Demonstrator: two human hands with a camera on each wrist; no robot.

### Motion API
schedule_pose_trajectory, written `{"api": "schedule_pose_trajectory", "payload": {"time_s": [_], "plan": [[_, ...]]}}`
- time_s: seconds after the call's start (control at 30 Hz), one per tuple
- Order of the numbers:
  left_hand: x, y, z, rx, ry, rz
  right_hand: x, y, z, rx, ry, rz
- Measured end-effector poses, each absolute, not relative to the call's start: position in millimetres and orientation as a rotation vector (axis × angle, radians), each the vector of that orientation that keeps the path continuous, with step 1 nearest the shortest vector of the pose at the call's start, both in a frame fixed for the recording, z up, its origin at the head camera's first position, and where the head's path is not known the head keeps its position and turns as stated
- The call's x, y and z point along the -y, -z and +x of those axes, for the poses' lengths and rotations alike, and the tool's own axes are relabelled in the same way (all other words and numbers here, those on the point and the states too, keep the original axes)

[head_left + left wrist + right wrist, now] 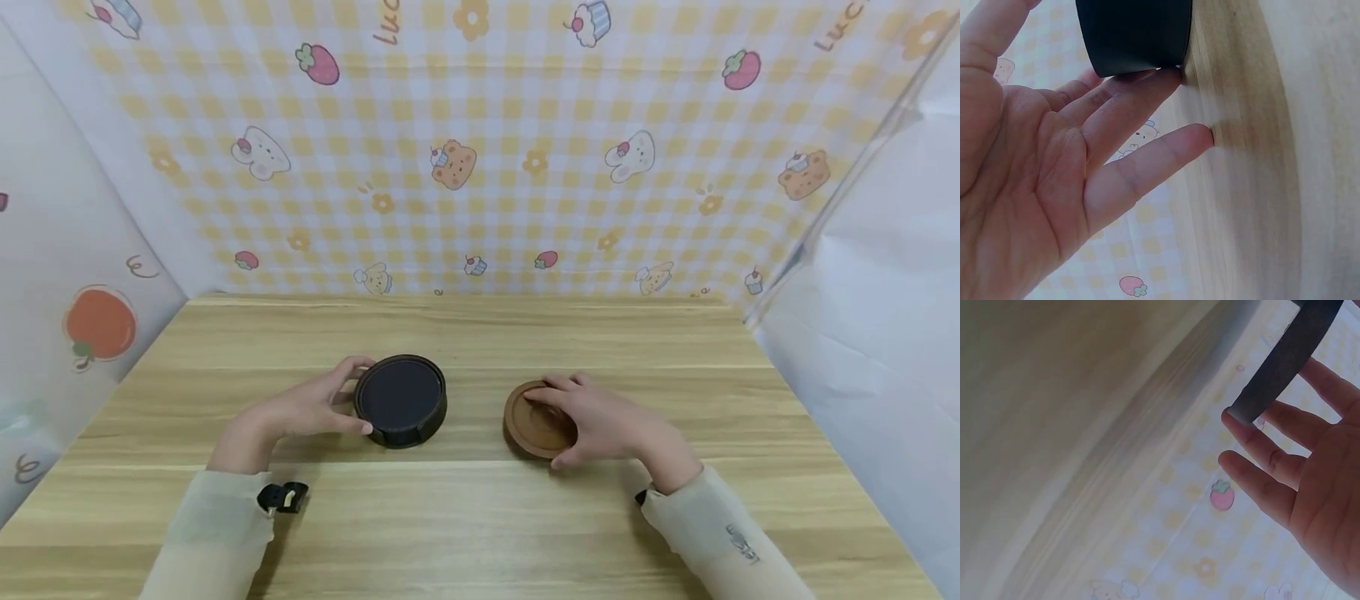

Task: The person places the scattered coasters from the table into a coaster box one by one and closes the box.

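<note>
A round black coaster holder point(400, 393) with a dark disc inside stands left of centre on the table. My left hand point(318, 404) holds it from its left side, thumb at the front edge and fingers at the back. In the left wrist view, fingers point(1125, 115) touch the dark side of the holder point(1135, 37). Right of centre, my right hand point(600, 421) grips a round brown dish-like piece point(528, 421) with a raised rim, thumb in front and fingers over its far edge. In the right wrist view its side point(1288, 362) looks dark, above the table, with fingertips against it.
The wood-grain table point(465, 533) runs back to a yellow checked cloth point(495, 225) hanging upright. White sheets stand at the left point(67, 208) and right point(862, 333). A black strap point(282, 497) sits at the left cuff.
</note>
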State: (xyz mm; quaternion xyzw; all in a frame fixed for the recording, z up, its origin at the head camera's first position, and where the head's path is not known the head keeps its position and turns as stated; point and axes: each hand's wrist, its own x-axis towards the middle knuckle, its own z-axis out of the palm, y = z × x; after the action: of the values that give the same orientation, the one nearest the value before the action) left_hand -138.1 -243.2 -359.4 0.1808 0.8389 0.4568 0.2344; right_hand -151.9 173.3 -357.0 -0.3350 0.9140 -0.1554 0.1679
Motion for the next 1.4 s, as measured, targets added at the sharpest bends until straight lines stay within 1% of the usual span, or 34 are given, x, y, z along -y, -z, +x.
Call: {"api": "schedule_pose_trajectory", "payload": {"time_s": [0.17, 0.9, 1.13, 1.4], "plan": [[243, 359, -138, -2.304, -1.250, 0.501, -156, 352, -154, -2.584, 0.441, -0.970], [243, 358, -140, -2.300, -1.228, 0.508, -88, 343, -179, -2.538, 0.443, -1.236], [245, 361, -141, -2.311, -1.212, 0.465, -61, 342, -185, -2.565, 0.381, -1.292], [245, 363, -141, -2.333, -1.189, 0.505, -34, 343, -191, -2.553, 0.337, -1.336]]}}
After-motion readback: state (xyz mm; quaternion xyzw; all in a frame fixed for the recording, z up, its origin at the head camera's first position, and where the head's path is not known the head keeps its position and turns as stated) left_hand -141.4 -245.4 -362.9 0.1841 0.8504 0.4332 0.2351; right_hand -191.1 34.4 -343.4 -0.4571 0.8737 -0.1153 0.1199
